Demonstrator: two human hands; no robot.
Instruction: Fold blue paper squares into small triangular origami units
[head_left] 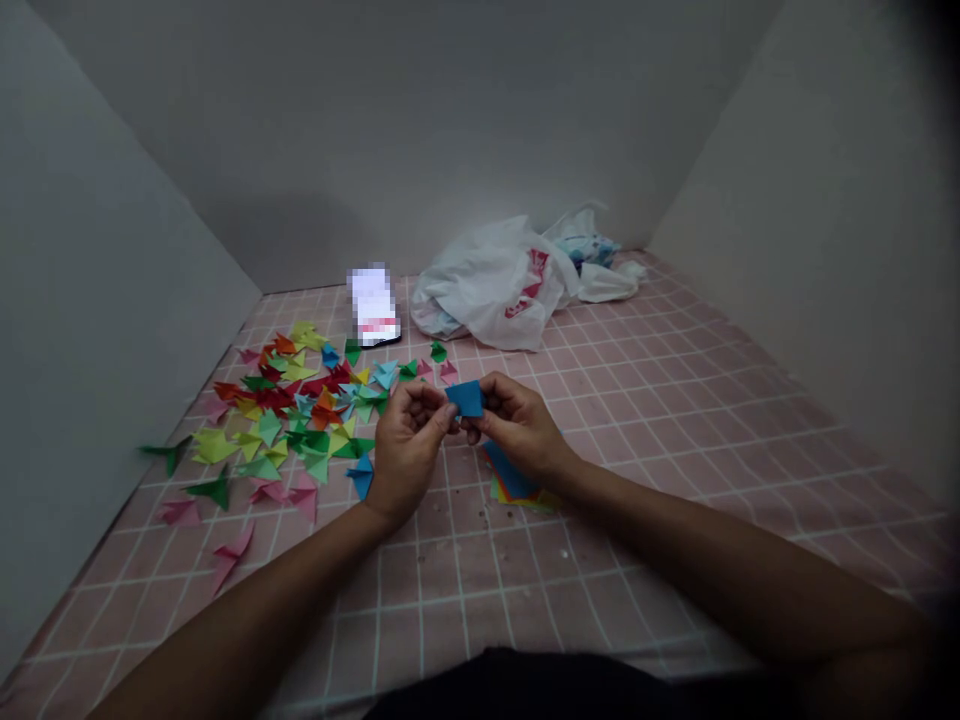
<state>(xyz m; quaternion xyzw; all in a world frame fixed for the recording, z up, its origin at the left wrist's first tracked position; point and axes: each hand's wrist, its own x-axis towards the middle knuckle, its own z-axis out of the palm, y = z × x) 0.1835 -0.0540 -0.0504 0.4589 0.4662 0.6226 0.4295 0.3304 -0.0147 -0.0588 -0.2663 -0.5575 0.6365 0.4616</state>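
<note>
While both forearms reach in from the near edge, a small piece of blue paper [466, 399] is held up between the two hands, above the pink checked cloth [645, 400]. The left hand [409, 445] pinches its left side between thumb and curled fingers; the right hand [519, 425] grips its right side the same way. The paper's flat face is turned to the camera, its top edge running left to right and rising slightly to the right, its right edge nearly upright. Fingers cover part of it, so its long axis is hard to tell.

Towards the far wall [450, 120] lies one crumpled white plastic bag [487, 280] with red print, and just right of it a second bag [589, 248] with blue patches; what either contains cannot be made out. One phone [373, 305], its screen lit and blurred, stands left of the white bag.

Dozens of folded paper birds [214, 445] spread over the left side, overlapping too much for an exact count; four pink ones lie along the near edge of the heap. Partly under the right hand sits one stack of paper sheets [510, 473], blue on top, with orange and yellow edges showing.
</note>
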